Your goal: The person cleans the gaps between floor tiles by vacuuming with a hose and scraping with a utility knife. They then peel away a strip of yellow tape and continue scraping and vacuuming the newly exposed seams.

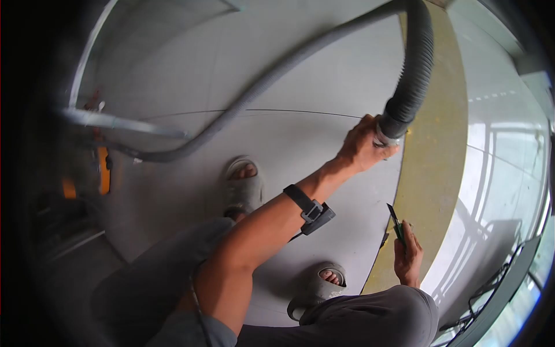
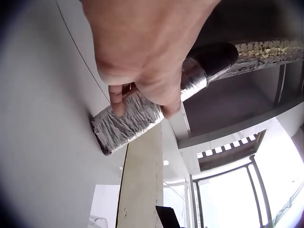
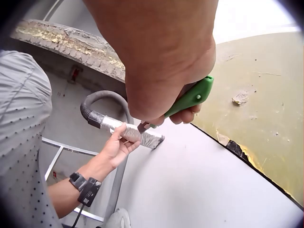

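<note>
My left hand (image 1: 361, 146) grips a vacuum hose nozzle wrapped in crinkled silver tape (image 2: 128, 122), its end close against the pale grey surface. From the nozzle a ribbed grey hose (image 1: 413, 63) arches up and back to the left. My right hand (image 1: 409, 257) holds a utility knife with a green handle (image 3: 194, 98), its dark blade out and pointing away from the hand, beside the seam where the grey panel (image 1: 347, 225) meets a yellowish strip (image 1: 430, 156). At that seam sits a torn dark scrap (image 3: 235, 148) with ragged yellow edging.
Slippered feet (image 1: 245, 185) stand on the grey surface. To the left are a metal frame bar (image 1: 124, 122) and an orange tool-like object (image 1: 104, 170). A glossy white, reflective surface (image 1: 491, 173) lies beyond the strip at right, with dark cables (image 1: 491, 283) near a ledge.
</note>
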### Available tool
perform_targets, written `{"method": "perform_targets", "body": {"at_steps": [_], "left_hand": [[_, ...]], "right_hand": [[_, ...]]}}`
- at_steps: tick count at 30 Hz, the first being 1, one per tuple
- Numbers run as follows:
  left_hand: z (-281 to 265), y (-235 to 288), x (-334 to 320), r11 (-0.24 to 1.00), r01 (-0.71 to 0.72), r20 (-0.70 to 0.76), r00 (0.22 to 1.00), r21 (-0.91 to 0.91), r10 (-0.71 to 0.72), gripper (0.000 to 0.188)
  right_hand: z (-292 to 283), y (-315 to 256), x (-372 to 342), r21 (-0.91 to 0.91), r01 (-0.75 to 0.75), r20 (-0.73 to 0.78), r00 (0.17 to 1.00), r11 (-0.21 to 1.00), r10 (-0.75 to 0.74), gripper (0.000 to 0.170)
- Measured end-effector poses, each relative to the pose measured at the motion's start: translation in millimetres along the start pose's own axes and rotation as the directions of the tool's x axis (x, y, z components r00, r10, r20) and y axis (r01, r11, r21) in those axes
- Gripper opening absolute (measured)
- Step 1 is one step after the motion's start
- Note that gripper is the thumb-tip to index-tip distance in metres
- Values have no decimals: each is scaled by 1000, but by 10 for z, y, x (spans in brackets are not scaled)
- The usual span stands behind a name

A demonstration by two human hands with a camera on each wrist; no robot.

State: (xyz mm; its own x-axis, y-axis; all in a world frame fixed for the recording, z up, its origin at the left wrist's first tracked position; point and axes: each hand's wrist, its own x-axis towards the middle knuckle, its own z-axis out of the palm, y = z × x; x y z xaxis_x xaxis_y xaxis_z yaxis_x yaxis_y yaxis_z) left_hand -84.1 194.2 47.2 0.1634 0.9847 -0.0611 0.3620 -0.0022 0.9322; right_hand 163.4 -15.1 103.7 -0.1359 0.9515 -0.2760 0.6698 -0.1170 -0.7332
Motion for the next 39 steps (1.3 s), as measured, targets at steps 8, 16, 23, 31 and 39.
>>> {"method": "perform_targets", "body": {"at_steps": [8, 16, 23, 31, 39], "left_hand": [[-1538, -197, -746, 983, 131, -299, 950, 132, -87, 46], [-3064, -540, -1686, 887, 437, -534, 720, -147, -443, 45], [-3451, -958, -2166, 889, 309, -576, 679, -338, -455, 47], [-3533, -961, -2084, 944, 267, -541, 773, -195, -331, 41], [-3360, -1460, -2302, 843, 442, -370, 761, -308, -534, 49]], "right_hand": [[52, -325, 569, -45, 264, 146, 956, 963, -256, 52], [602, -1199, 943, 32, 478, 291, 836, 878, -466, 59], [881, -1129, 678, 50, 460, 354, 822, 886, -447, 61], [1070, -1218, 578, 8, 526, 412, 774, 851, -482, 59], [1365, -1462, 1353, 13, 438, 518, 766, 899, -381, 58]]}}
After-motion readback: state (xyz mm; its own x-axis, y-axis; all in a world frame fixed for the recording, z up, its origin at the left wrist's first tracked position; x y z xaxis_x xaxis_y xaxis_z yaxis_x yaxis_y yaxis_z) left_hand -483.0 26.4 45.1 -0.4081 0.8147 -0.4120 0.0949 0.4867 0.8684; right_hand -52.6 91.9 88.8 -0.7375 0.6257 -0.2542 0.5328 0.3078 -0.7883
